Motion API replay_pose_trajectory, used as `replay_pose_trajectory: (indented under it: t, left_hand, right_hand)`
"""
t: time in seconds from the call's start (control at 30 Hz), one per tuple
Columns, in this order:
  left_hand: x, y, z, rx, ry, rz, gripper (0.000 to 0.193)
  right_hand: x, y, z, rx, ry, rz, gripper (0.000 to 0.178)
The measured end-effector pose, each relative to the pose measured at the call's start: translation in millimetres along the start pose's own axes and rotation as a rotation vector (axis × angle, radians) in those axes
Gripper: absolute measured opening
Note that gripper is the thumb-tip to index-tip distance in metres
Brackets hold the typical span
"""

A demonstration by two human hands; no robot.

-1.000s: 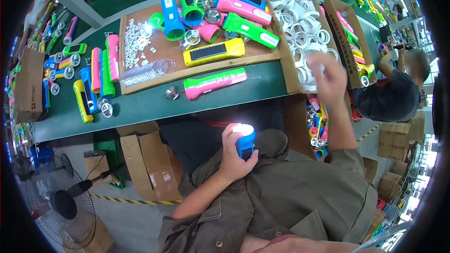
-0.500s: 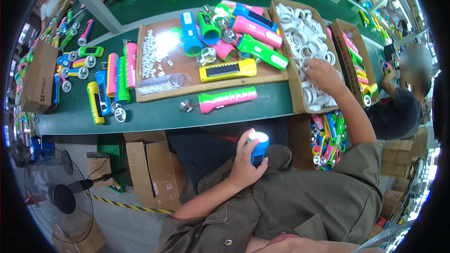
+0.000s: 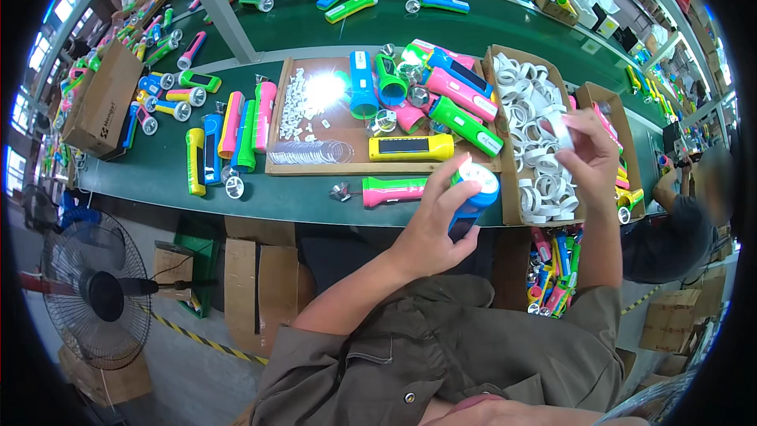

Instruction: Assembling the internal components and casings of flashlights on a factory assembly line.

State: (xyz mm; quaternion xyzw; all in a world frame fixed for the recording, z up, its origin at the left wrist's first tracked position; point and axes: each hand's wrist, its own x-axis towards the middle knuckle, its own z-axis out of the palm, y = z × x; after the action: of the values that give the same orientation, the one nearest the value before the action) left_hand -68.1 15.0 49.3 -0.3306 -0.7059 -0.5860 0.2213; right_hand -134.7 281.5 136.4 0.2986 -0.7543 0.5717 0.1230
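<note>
My left hand [image 3: 434, 229] is wrapped round a blue flashlight [image 3: 471, 209], its pale round head tilted up, in front of the table edge. Between the thumb and fingers of my right hand [image 3: 595, 154] is a white plastic ring [image 3: 561, 132], raised over a cardboard box [image 3: 511, 199] full of similar rings [image 3: 544, 159]. A pink and green flashlight body [image 3: 394, 192] lies behind my left hand, partly hidden by it. On the wooden tray [image 3: 315, 169] rest a yellow flashlight [image 3: 410, 147], several colourful bodies, clear lens discs [image 3: 315, 152] and small white parts [image 3: 295, 110].
Several flashlights [image 3: 244, 134] stand or lean left of the tray. A cardboard box [image 3: 102, 114] is farther left, and another with flashlights [image 3: 625, 189] stands right of the rings. Below the table are a box of colourful flashlights [image 3: 554, 272] and a fan [image 3: 102, 293]. A co-worker [image 3: 670, 229] sits at right.
My right hand has come up out of the ring box with a white ring. My left hand has raised the blue flashlight toward the table edge. The view has shifted.
</note>
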Motion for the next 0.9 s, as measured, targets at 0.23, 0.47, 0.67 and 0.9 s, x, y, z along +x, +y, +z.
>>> replay_pose_trajectory:
  t: [0.23,0.47,0.67,0.9]
  left_hand:
    - [26.3,12.4,-21.6,0.089,0.049,0.070,0.083]
    - [28.0,9.0,-34.7,0.121,0.066,0.147,0.090]
    - [34.3,7.6,-37.1,0.062,0.039,0.236,0.099]
    - [36.8,30.4,-23.5,0.000,0.246,0.000,0.091]
  right_hand:
    - [35.0,-43.7,84.8,0.418,-0.201,0.012,0.058]
    - [50.9,-54.1,104.8,-0.279,-0.434,-0.361,0.069]
    - [54.9,-65.8,103.7,-0.272,-0.433,-0.441,0.066]
    - [52.2,-76.9,104.8,-0.255,-0.383,-0.421,0.053]
